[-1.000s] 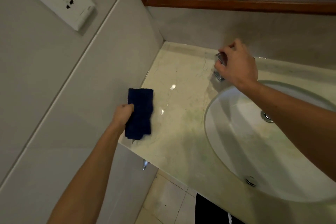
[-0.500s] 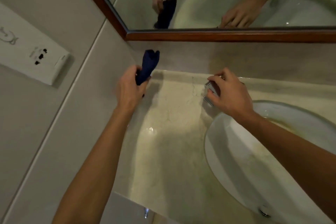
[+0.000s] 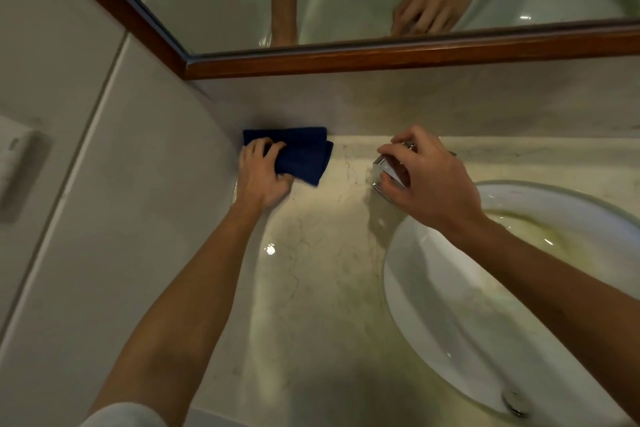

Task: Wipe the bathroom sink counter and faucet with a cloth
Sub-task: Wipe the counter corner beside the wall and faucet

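Marble counter point(image 3: 332, 288) wiping is starting: left hand point(image 3: 261, 173) grips the folded dark-blue cloth point(image 3: 298, 154) in the back-left corner, right hand point(image 3: 429, 180) clasps the chrome faucet point(image 3: 386, 172); next probably a pressed sweep forward.

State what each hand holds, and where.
Left hand grips the blue cloth at its left end; right hand holds the chrome faucet from above.

pale marble table point(image 3: 322, 288) with thin veins and a bit of glare, dark blue cloth point(image 3: 304, 156) flat on it in the back left corner, chrome faucet point(image 3: 389, 172) near the back, white sink point(image 3: 450, 340) sunk in on the right
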`<action>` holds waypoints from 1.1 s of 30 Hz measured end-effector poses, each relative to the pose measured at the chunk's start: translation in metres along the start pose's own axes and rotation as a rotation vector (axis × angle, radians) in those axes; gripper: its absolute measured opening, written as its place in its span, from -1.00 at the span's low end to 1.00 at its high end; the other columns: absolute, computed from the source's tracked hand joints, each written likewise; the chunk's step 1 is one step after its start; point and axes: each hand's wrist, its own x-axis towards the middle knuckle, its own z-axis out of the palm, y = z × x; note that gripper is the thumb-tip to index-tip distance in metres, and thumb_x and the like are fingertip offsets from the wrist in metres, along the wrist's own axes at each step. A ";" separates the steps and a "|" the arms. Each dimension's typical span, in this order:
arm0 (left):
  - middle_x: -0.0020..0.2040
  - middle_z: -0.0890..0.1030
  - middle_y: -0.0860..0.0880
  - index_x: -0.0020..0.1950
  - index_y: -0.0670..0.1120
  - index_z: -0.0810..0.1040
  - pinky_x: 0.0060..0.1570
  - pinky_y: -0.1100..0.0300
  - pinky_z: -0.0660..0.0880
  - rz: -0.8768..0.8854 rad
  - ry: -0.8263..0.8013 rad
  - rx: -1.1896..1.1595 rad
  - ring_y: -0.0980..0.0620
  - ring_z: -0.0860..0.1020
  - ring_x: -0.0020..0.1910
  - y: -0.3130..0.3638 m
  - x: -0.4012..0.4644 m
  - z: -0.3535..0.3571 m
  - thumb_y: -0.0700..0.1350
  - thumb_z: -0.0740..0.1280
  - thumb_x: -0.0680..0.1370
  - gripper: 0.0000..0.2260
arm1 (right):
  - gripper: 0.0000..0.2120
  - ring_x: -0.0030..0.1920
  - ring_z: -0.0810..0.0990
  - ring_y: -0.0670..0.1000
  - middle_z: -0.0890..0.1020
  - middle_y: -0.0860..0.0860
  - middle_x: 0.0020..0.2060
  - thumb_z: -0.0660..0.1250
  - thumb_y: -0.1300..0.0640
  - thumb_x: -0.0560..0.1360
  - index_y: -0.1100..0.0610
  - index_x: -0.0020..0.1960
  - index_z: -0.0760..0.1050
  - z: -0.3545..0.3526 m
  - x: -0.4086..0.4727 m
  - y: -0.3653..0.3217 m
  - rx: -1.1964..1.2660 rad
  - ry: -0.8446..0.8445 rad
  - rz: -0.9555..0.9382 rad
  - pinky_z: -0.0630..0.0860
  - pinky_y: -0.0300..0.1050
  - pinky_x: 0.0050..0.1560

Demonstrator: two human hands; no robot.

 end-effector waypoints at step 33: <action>0.44 0.42 -0.18 0.52 -0.09 0.38 0.16 -0.13 0.47 -0.014 -0.218 0.213 -0.29 0.38 0.34 -0.014 0.003 -0.020 0.06 0.31 0.59 -0.48 | -0.57 0.17 0.53 0.09 0.48 0.05 0.23 0.38 -0.06 0.54 0.08 0.36 0.54 -0.008 0.001 -0.010 -0.012 -0.063 0.029 0.54 0.03 0.06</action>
